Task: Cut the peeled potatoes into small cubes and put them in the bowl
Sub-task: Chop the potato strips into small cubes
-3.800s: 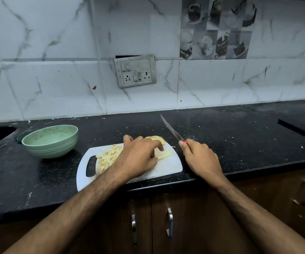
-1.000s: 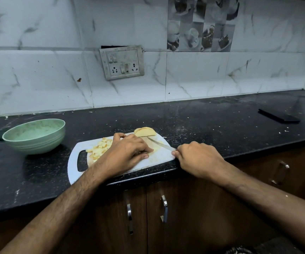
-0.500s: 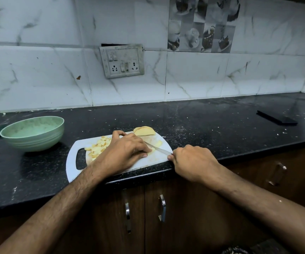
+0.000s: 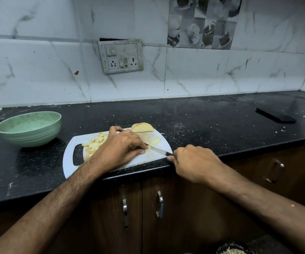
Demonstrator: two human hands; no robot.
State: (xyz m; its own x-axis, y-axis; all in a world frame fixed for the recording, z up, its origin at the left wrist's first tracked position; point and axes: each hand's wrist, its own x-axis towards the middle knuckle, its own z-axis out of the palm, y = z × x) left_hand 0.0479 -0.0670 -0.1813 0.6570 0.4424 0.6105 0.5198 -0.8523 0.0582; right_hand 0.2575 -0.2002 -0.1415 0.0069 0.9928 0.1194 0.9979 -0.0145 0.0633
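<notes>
Black speckled countertop [image 4: 193, 114] under a white marble-tile wall, switch/socket plate [image 4: 120, 56] upper centre. Green bowl [image 4: 29, 128] at left of frame, upright on the counter, looks to have no potato in it, well apart from the board. White cutting board [image 4: 71, 165] centre, handle slot toward lower left; pile of potato cubes [image 4: 95, 142] on its left part. Uncut potato half [image 4: 142, 127] at the board's far edge, a strip beside it. Left hand [image 4: 117, 150] lies on the board, fingers curled down over a potato piece, mostly hidden. Right hand [image 4: 193, 163] at the counter edge, fist wrapped round the knife [image 4: 157, 150] handle; blade long axis runs from lower right to upper left, tip under the left fingers. Black flat object [image 4: 275, 116] far right. Brown cabinet doors [image 4: 148, 208] below.
</notes>
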